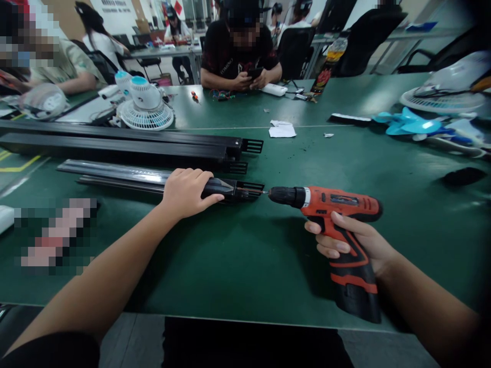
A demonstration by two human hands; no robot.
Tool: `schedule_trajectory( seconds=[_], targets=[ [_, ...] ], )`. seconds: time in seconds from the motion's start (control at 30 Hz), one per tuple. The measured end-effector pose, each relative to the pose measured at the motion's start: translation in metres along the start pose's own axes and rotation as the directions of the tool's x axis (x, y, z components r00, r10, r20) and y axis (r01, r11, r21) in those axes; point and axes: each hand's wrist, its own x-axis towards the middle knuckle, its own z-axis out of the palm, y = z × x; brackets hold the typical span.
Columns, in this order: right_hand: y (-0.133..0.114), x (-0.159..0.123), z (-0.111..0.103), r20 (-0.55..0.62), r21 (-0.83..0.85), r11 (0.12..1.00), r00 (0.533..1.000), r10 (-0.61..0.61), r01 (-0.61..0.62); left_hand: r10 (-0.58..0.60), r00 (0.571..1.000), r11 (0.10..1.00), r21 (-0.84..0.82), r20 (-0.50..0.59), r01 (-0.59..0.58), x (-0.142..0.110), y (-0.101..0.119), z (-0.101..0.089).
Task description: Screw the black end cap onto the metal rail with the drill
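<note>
My left hand [187, 193] is wrapped over the right part of a long, glossy black housing [118, 173] that lies on the green table. The housing's right end carries a slotted black end piece [251, 189]. In my right hand [356, 243] is an orange and black cordless drill [341, 202], gripped by its handle and pointing left. Its thin bit reaches close to the slotted end; whether it touches anything there I cannot tell. Behind my left hand, more long black housings [153, 145] lie side by side, with similar slotted ends.
White fans [148, 105] stand at the back left. Blue fan blades [410, 122] and another fan [452, 92] are at the right. A white paper scrap [283, 129] lies mid-table. Across the table, a person [241, 56] holds a phone. The table's front edge [245, 321] runs before me.
</note>
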Motion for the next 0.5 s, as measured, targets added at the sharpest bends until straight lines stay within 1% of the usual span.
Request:
schedule_trajectory(
  seconds=[0.17, 0.33, 0.43, 0.5],
  targets=[
    [-0.0016, -0.0003, 0.0014, 0.019, -0.015, 1.000, 1.000, 0.015, -0.015, -0.005, 1.000, 1.000, -0.030, -0.010, 0.005, -0.0004, 0.0000, 0.0003],
    [-0.0011, 0.0008, 0.0012, 0.057, 0.026, 1.000, 0.998, 0.007, -0.009, -0.005, 1.000, 0.999, -0.031, -0.013, 0.005, -0.0006, 0.0001, 0.0007],
    [-0.0008, 0.0014, 0.0023, 0.056, 0.041, 0.999, 0.998, -0.032, 0.030, -0.003, 1.000, 0.999, -0.034, -0.011, 0.003, -0.0004, -0.0004, 0.0011],
    [-0.0009, 0.0015, 0.0032, 0.053, 0.044, 0.999, 0.998, -0.026, 0.024, -0.002, 1.000, 1.000, -0.031, -0.015, 0.001, -0.0001, -0.0007, 0.0013]
  ],
)
